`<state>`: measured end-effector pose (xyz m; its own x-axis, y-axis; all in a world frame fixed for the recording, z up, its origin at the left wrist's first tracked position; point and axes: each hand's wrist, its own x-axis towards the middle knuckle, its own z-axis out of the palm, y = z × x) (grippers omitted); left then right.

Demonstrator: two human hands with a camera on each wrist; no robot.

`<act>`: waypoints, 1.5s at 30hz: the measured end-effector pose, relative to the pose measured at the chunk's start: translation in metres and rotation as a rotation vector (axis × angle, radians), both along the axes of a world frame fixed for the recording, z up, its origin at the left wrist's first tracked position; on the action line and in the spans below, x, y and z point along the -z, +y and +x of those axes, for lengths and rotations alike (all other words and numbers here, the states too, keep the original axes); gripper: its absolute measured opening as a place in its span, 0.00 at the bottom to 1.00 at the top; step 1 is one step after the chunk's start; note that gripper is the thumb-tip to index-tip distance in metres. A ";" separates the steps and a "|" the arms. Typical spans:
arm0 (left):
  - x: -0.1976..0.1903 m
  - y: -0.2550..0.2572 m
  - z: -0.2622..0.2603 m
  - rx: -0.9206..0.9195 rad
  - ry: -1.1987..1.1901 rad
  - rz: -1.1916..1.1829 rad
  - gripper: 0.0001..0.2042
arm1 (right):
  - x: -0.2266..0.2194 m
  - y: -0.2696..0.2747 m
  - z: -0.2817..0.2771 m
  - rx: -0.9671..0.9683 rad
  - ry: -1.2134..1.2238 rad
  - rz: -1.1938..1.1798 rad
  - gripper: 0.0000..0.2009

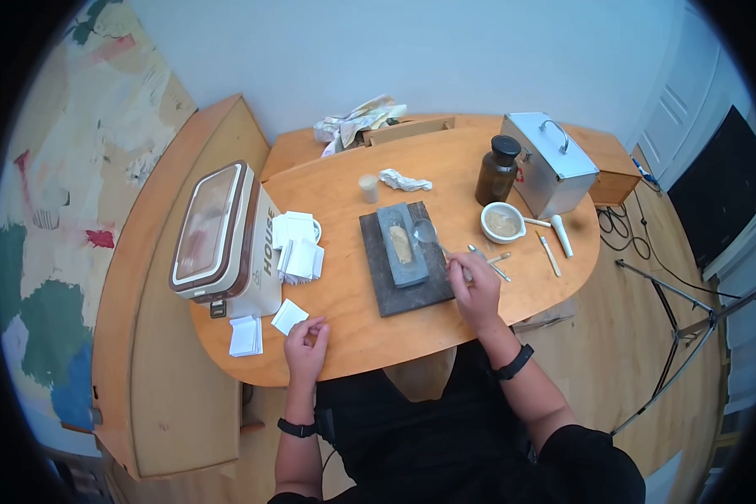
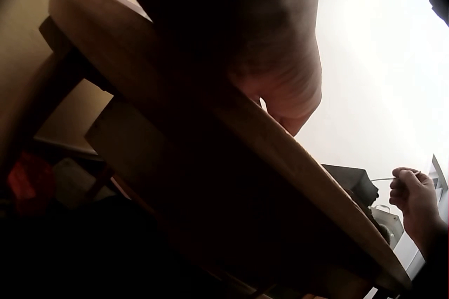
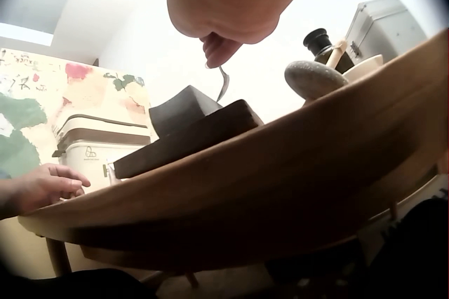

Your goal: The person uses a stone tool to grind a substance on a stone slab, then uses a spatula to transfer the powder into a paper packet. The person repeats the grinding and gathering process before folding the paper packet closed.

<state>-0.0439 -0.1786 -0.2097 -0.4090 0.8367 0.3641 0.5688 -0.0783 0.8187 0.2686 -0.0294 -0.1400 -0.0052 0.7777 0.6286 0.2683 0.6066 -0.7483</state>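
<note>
My right hand grips the handle of a metal spoon. Its bowl overlaps the right edge of a grey stone block, where pale brown powder lies in a long patch. Beneath that block is a dark square slab. In the right wrist view the spoon hangs down from the fingers beside the block. My left hand rests at the table's front edge, fingers loosely curled with nothing held, near a white paper square.
White papers and a cream carrier box stand left. On the right are a white mortar with powder, a pestle, a brush, a dark bottle and a silver case. A small cup and crumpled tissue lie behind.
</note>
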 end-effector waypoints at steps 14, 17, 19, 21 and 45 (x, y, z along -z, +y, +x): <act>-0.001 -0.001 0.000 0.000 0.012 -0.013 0.10 | 0.001 -0.012 0.000 -0.032 -0.043 0.123 0.06; 0.001 -0.002 -0.001 -0.016 0.009 -0.035 0.10 | 0.003 -0.010 0.001 -0.019 -0.047 0.116 0.06; 0.000 -0.001 -0.001 -0.014 0.019 -0.035 0.10 | 0.002 -0.008 0.000 -0.038 -0.058 0.109 0.06; 0.001 -0.001 -0.002 -0.015 0.026 -0.043 0.10 | -0.003 -0.009 -0.002 -0.062 -0.035 0.140 0.05; 0.004 -0.001 -0.001 -0.019 -0.030 -0.029 0.10 | -0.021 0.015 -0.030 -0.145 -0.129 0.203 0.07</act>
